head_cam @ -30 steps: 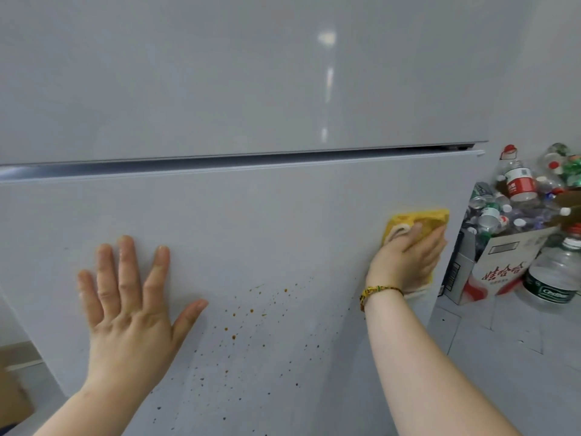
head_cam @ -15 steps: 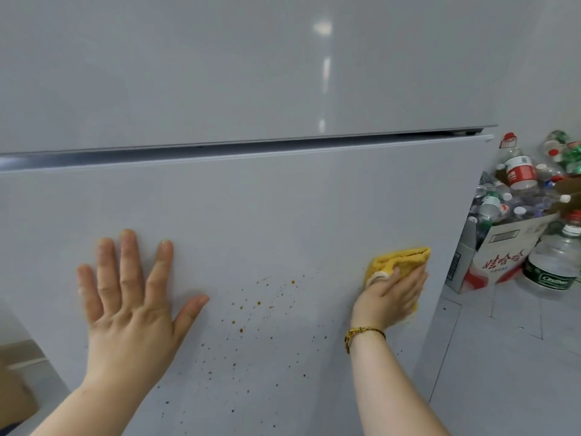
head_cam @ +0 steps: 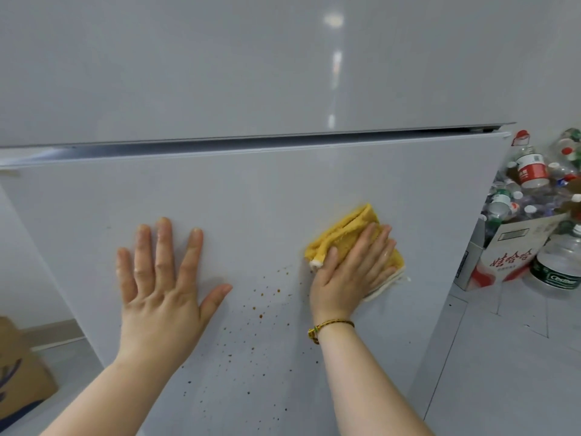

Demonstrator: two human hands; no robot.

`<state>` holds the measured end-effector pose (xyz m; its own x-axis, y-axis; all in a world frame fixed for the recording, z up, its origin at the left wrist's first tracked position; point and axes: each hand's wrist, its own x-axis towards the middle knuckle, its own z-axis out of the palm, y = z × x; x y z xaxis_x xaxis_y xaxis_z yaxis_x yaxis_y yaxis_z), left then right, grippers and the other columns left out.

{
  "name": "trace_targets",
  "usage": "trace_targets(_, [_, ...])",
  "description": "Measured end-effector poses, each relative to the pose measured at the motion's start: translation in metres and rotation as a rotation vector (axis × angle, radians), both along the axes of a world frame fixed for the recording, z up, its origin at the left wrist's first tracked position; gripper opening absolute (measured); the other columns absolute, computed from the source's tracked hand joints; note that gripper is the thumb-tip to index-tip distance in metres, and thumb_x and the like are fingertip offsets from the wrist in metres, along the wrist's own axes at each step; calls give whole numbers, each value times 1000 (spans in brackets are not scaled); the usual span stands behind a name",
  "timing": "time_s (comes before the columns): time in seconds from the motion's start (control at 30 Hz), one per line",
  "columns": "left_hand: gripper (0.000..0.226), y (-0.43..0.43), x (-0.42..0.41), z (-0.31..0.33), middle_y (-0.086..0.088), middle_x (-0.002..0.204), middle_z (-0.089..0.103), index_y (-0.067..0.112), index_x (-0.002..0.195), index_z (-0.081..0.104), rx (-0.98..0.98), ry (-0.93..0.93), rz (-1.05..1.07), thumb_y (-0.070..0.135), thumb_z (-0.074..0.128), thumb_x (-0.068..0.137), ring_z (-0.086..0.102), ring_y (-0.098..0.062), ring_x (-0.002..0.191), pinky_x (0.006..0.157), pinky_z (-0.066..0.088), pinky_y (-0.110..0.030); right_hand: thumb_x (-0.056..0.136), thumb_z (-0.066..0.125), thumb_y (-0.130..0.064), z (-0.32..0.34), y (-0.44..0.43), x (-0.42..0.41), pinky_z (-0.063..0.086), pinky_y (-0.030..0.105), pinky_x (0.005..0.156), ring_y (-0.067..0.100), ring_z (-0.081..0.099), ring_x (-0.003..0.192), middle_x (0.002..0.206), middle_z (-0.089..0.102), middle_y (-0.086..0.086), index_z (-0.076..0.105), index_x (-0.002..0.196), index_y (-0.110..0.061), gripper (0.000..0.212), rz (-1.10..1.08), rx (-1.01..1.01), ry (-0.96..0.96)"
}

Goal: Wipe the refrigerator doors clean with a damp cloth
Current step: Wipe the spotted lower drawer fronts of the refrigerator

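My left hand lies flat on the lower refrigerator door, fingers straight and spread, holding nothing. At its 3 o'clock, my right hand presses a folded yellow cloth against the same door, fingers straight and close together. The cloth shows beyond my fingertips at 12 o'clock. Brown specks dot the door between my hands, at 7 o'clock from the cloth. At the door's 3 o'clock, a carton of plastic bottles stands on the floor.
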<state>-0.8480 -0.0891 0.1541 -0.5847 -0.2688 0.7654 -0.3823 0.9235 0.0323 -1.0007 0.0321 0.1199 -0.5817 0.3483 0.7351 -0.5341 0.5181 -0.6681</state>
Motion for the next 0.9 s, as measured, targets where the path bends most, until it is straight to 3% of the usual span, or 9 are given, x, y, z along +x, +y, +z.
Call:
trace_targets(0.17, [72,0,7,3,-19,143,14,13,137,27,8,-39,-16,62,7,89,-23,-10,139,112,-14,-32,95,6,-53,-74,-10,34,-7,30,111,6,-14,141,145,9,13,-13,144,-30,58,114,33,-134])
trace_targets(0.27, [68,-2,16,6,-15,145,12,19,140,22,38,-39,-88,62,9,90,-22,-6,139,112,-12,-28,94,6,-55,-79,-18,43,-8,29,110,26,2,137,146,8,15,-7,144,-23,60,163,21,-168])
trace_targets(0.33, [63,-2,25,2,-16,146,8,28,144,12,73,6,-173,61,12,90,-21,-3,138,112,-12,-24,93,7,-57,-74,-20,47,-8,32,110,28,3,136,149,6,16,-3,142,-22,61,192,50,-118])
trace_targets(0.4, [65,0,41,-13,-13,148,4,33,145,5,209,108,-187,64,16,88,-20,1,137,112,-8,-28,93,11,-58,-63,-23,50,-12,35,110,19,-10,141,153,-5,8,-8,145,-27,63,229,150,7])
trace_targets(0.47, [75,2,58,-26,-1,153,-1,31,145,3,483,257,-110,66,28,83,-18,3,137,112,-3,-33,94,13,-56,-46,-28,48,-15,41,110,16,-19,141,154,-19,-4,-11,145,-29,62,231,275,153])
trace_targets(0.57, [76,-7,72,-39,4,153,-1,21,141,-3,809,296,0,30,52,90,-4,-13,142,110,-3,-26,95,13,-53,-17,-33,45,-15,48,110,18,-19,141,152,-23,-8,-11,145,-31,59,192,401,298])
trace_targets(0.67, [65,-20,74,-44,5,154,11,23,146,1,1102,288,-117,18,40,94,12,-13,141,114,9,-32,95,11,-52,-6,-44,46,-13,51,110,19,-17,142,153,-21,-8,-9,145,-31,58,148,418,351])
trace_targets(0.77, [55,-25,78,-44,6,151,22,26,144,13,1202,344,-218,15,35,96,23,-12,138,111,20,-31,95,12,-50,-34,-57,60,-10,54,110,24,-12,143,155,-15,-2,-5,147,-25,60,126,454,388])
trace_targets(0.9, [45,-34,84,-45,6,147,30,38,131,22,1241,357,-309,11,33,95,28,-11,135,109,24,-29,96,15,-47,-105,-64,74,-9,56,112,28,-8,143,156,-10,4,-2,147,-21,60,140,754,568])
